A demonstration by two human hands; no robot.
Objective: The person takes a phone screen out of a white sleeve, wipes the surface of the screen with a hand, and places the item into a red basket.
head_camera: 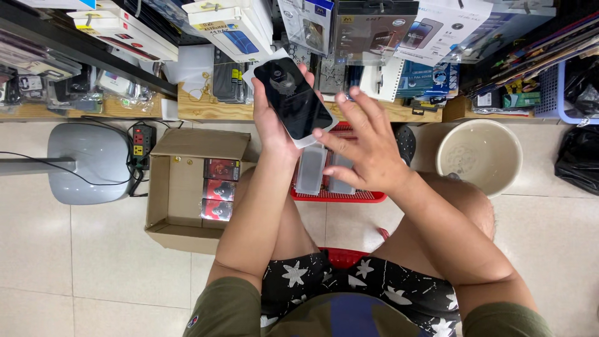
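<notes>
Above the person's bare knees, the left hand (272, 122) grips a flat black rectangular phone with a glossy dark screen and a pale casing edge (292, 100), fingers wrapped around its left side and thumb behind, so that the phone stands tilted with its top toward the shelves. The right hand (365, 146) is open, fingers spread, and its forefinger tip touches the lower right corner of the phone (whether it presses or only brushes cannot be told). Beneath both hands a shallow red plastic mesh basket (340, 196) sits on the pale tiled floor (93, 262), holding two clear rectangular plastic cases (311, 170) side by side. To the left of the basket an open brown cardboard box (181, 187) rests on the floor with small dark red-and-black packets (219, 187) stacked along its right wall. Farther left stands a grey rounded stool seat (97, 162), and a black power strip with cords (142, 142) lies between it and the box. To the right of the basket a round cream plastic bucket (479, 156) stands on the floor, with a black plastic bag (577, 159) at the right edge. Along the far edge, the wooden counter (209, 109) carries boxed accessories and hanging packets (374, 31).
</notes>
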